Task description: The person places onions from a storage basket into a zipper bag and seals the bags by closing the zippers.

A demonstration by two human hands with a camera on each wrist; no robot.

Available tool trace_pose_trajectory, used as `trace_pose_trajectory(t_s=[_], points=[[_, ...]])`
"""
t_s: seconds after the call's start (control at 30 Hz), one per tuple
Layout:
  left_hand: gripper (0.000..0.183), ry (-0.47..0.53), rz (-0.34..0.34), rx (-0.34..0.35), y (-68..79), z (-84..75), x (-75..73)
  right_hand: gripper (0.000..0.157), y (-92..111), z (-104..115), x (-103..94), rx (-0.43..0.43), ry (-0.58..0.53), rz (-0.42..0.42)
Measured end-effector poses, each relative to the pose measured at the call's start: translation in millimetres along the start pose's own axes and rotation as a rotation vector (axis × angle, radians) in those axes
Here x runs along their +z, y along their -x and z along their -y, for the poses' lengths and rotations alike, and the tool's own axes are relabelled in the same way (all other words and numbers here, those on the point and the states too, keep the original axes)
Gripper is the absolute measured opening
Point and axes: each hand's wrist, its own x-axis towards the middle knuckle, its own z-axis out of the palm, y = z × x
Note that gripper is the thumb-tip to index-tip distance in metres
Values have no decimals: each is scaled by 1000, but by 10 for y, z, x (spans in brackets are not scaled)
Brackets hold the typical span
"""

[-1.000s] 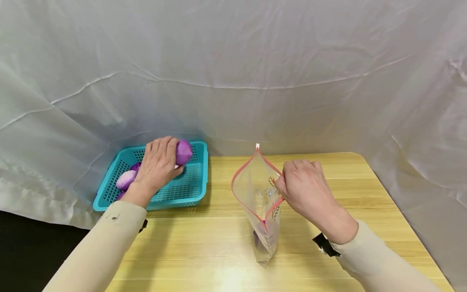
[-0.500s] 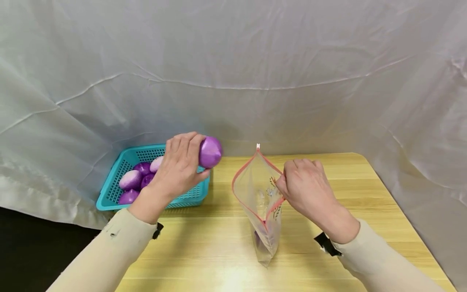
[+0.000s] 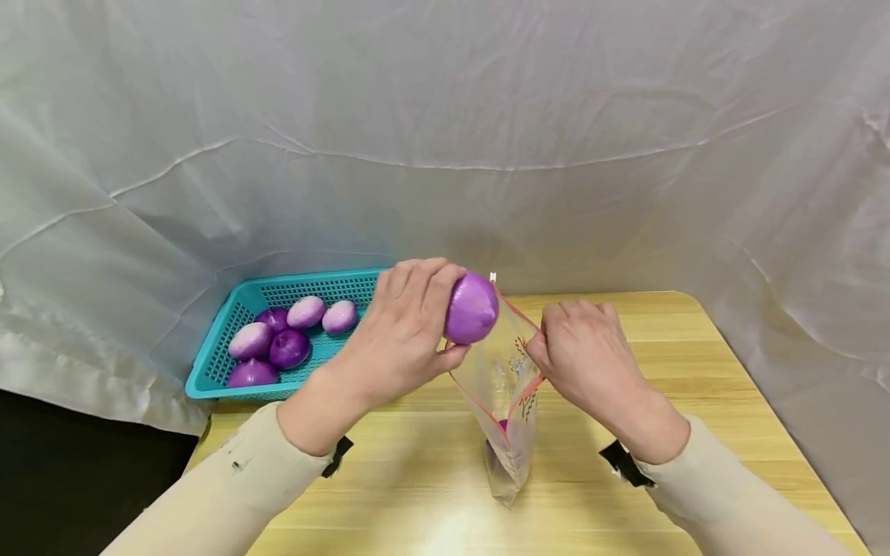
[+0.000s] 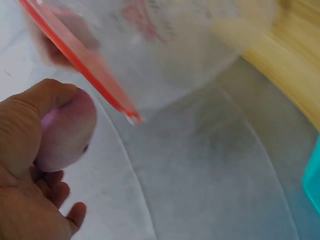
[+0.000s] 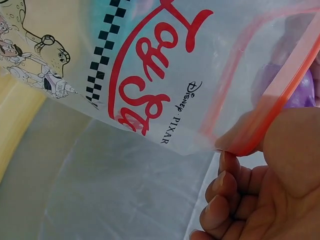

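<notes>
In the head view my left hand (image 3: 399, 340) holds a purple, onion-like bulb (image 3: 473, 307) with a pointed tip, over the left side of a zipper bag's mouth. Thumb and fingers grip it; from the left wrist its other side (image 4: 67, 135) looks pale pink with a dark spot. My right hand (image 3: 587, 367) pinches the red-edged rim of the translucent zipper bag (image 3: 524, 452), spreading its mouth. Red lettering and cartoon figures are printed on the bag (image 5: 165, 85). Something purple (image 3: 492, 459) shows through its lower part. The bag stands upright on the table.
At the back left of the wooden table (image 3: 612, 510) sits a turquoise basket (image 3: 202, 382) with several purple and pale bulbs (image 3: 288, 349). A grey-white cloth (image 3: 445, 116) hangs behind and at both sides. A white slider (image 3: 493, 277) sits at the bag's far corner.
My left hand has lifted the bulb from the basket and carried it right to the bag's mouth, uncovering the other bulbs. My right hand has stayed at the bag's rim.
</notes>
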Motion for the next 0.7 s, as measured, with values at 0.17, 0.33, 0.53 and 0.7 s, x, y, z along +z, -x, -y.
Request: trace_pose_trajectory(t_s=[0.17, 0.33, 0.53, 0.7], points=[[82, -34, 76, 16, -54, -181, -9, 22, -3, 6, -1, -1, 1, 1], [83, -109, 186, 96, -105, -285, 7, 21, -3, 12, 0, -3, 2, -6], [63, -238, 298, 220, -201, -342, 32, 23, -2, 21, 0, -13, 7, -12], [42, -326, 380, 250, -255, -370, 102, 23, -4, 30, 2, -19, 10, -15]])
